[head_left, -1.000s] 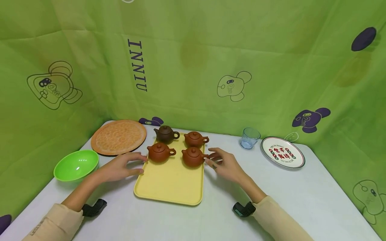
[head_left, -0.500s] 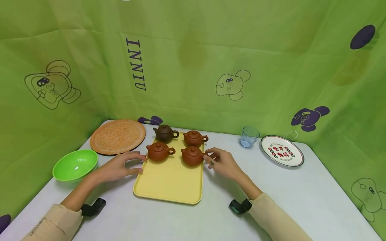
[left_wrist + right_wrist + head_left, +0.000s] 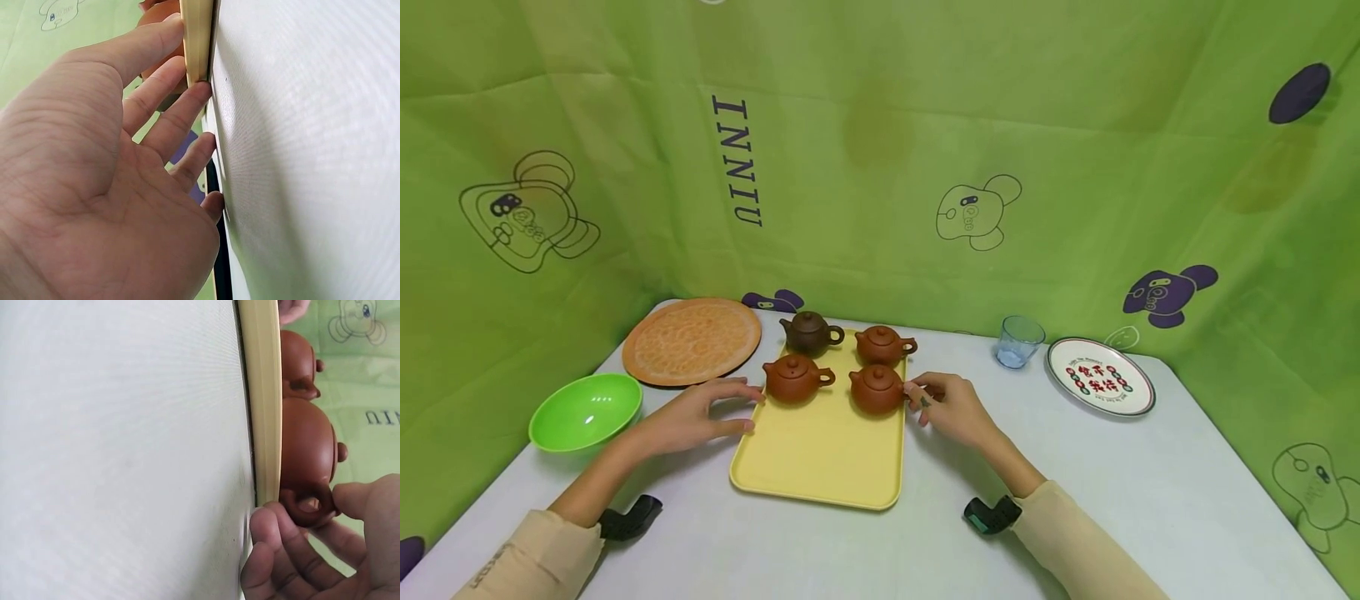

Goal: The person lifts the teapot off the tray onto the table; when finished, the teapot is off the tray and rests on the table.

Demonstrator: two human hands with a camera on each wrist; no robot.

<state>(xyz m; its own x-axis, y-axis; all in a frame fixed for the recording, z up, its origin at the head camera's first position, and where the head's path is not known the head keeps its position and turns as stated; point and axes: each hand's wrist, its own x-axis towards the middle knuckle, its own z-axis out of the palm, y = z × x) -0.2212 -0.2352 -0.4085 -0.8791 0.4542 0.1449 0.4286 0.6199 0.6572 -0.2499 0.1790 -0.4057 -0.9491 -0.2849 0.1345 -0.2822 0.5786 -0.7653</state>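
Now pinching the handle of the near right teapot (image 3: 876,389) with right hand (image 3: 950,409) fingers (image 3: 275,534) curled round it, just inside the yellow tray (image 3: 820,462). Resting left hand (image 3: 691,413) on the tabletop (image 3: 1120,492), straight fingers (image 3: 178,115) touching tray's edge beside another teapot (image 3: 793,377).

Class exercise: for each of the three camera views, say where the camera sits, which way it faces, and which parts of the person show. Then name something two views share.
Head: worn high, faces forward and down at the table; both forearms, left hand, right hand.
Left wrist: looks along the palm at the yellow tray edge.
Right wrist: looks past the fingers at the near right teapot.
Shared: all show the tray.
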